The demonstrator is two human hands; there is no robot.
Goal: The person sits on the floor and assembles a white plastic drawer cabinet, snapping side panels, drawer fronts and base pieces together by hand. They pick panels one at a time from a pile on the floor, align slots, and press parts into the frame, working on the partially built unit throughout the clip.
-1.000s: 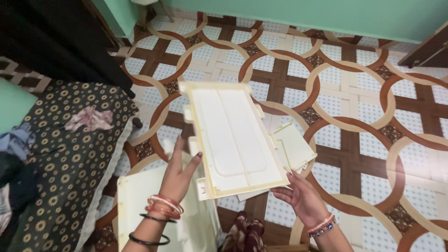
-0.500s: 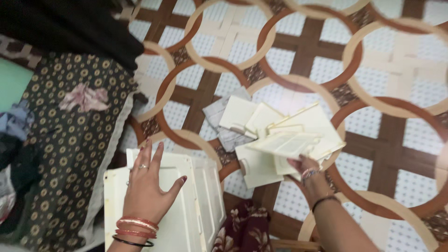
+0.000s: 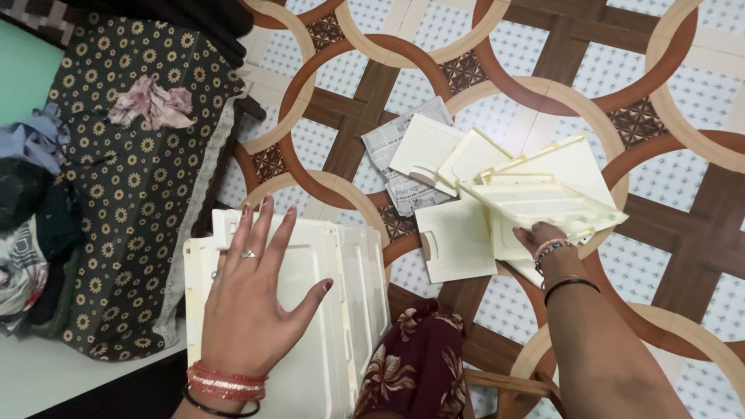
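One head camera, looked almost straight down from above, close over the left hand (image 3: 252, 299) flat on cream panels (image 3: 310, 310), right hand (image 3: 543, 237) further right at more cream pieces (image 3: 535, 198), patterned floor (image 3: 667, 233) filled the rest.

We note a tiled floor (image 3: 497, 54) patterned with interlocking rings in brown and beige over pale dotted squares, with dark brown crossbars and small lattice diamonds between them. Along the left we see a bed or mattress under a dark cover printed with small yellow flowers (image 3: 132, 202), edged in pale trim. A crumpled pink cloth (image 3: 151, 105) lies on it; a heap of clothes (image 3: 31, 194) sits at the far left. Lighting appears even, without hard shadows.
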